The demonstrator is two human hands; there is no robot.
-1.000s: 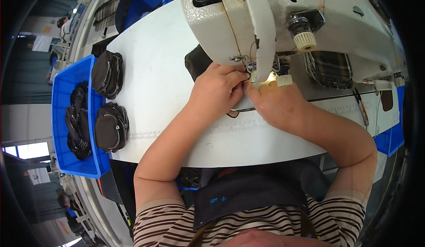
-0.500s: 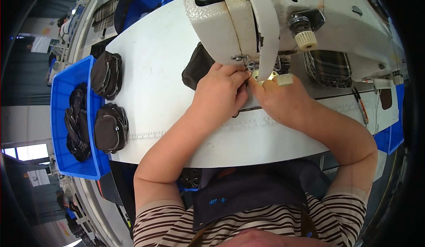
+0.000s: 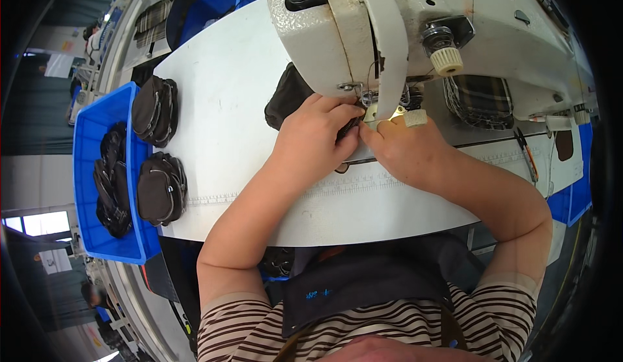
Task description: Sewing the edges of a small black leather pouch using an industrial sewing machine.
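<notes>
Under the head of a white sewing machine (image 3: 319,47), both my hands work close to the needle area. My left hand (image 3: 310,138) is closed on a dark brown fabric pouch (image 3: 287,99), whose main part sticks out to the left past my knuckles. Some dark fabric also shows between that hand's thumb and fingers. Just right of the needle, my right hand (image 3: 412,151) is bent with its fingers curled, the fingertips by the presser foot (image 3: 370,99) and beside my left fingers. What those right fingertips pinch is hidden.
A blue bin (image 3: 139,248) with dark pieces stands left of the white table (image 3: 220,122). Two dark pouches (image 3: 156,112) rest by its rim. Right lie a stack of plaid pieces (image 3: 480,101) and orange-handled thread snips (image 3: 527,154). A printed ruler strip (image 3: 331,187) crosses the front.
My left hand has shifted slightly left and down, its fingertips parting a little from my right hand's. More dark fabric shows between its thumb and fingers. My right hand has barely moved.
</notes>
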